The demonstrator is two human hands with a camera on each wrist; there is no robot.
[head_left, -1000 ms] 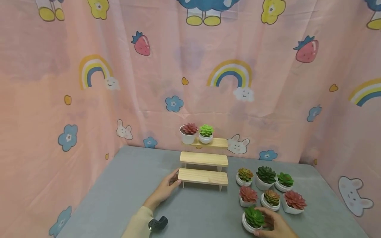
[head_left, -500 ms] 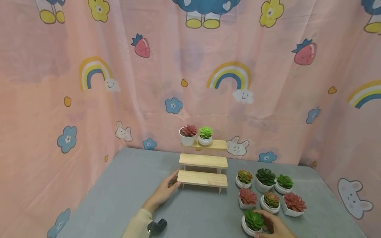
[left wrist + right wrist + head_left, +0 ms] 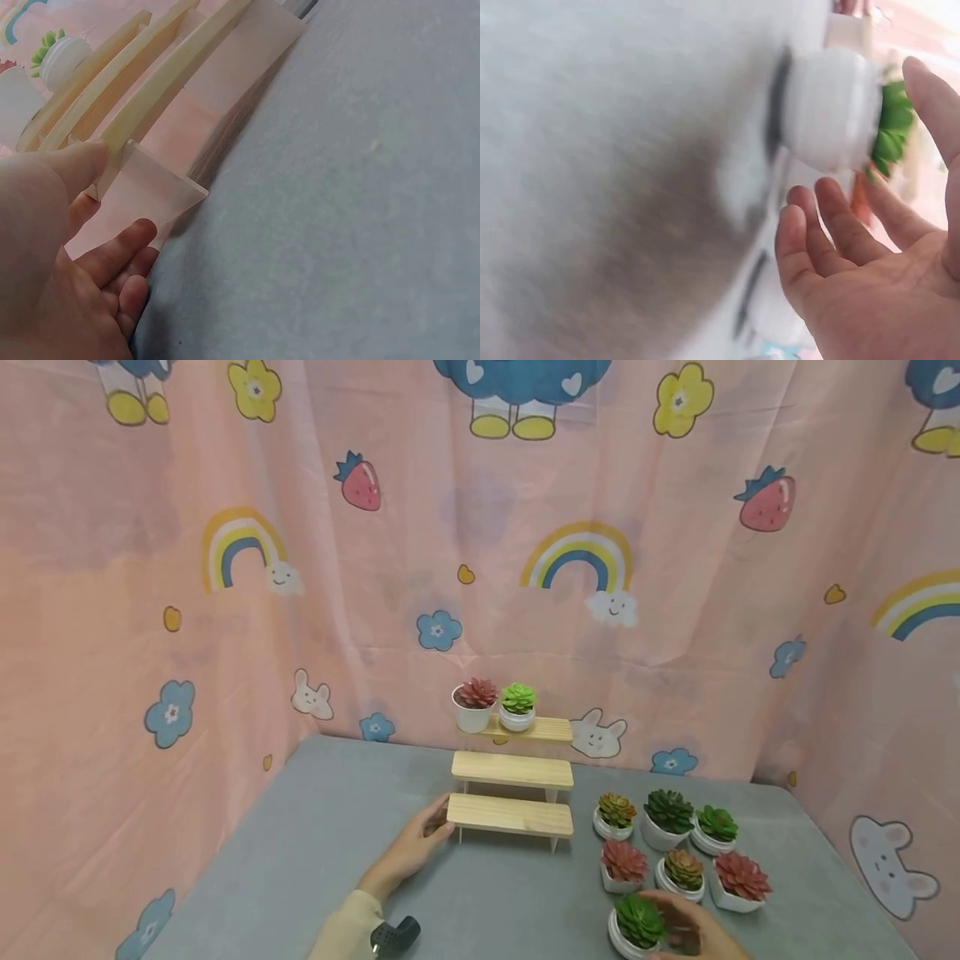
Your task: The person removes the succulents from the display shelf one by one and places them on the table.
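Observation:
A three-tier stand with pale wooden boards and clear legs stands mid-table. My left hand grips the left end of its lowest board; in the left wrist view the thumb presses the board's end and other fingers curl beside the clear leg. My right hand is around the right side of a green succulent in a round white pot on the table. In the right wrist view its fingers are spread beside the white pot, with a gap showing; thumb contact is unclear.
On the top board sit a red succulent and a bright green succulent in white pots. Several more potted succulents, including a dark green one and a red one, cluster on the right. A printed pink curtain surrounds the grey table.
The head view has tilted slightly, so the scene sits a little lower. Both hands, the stand and the pots keep about the same places relative to one another.

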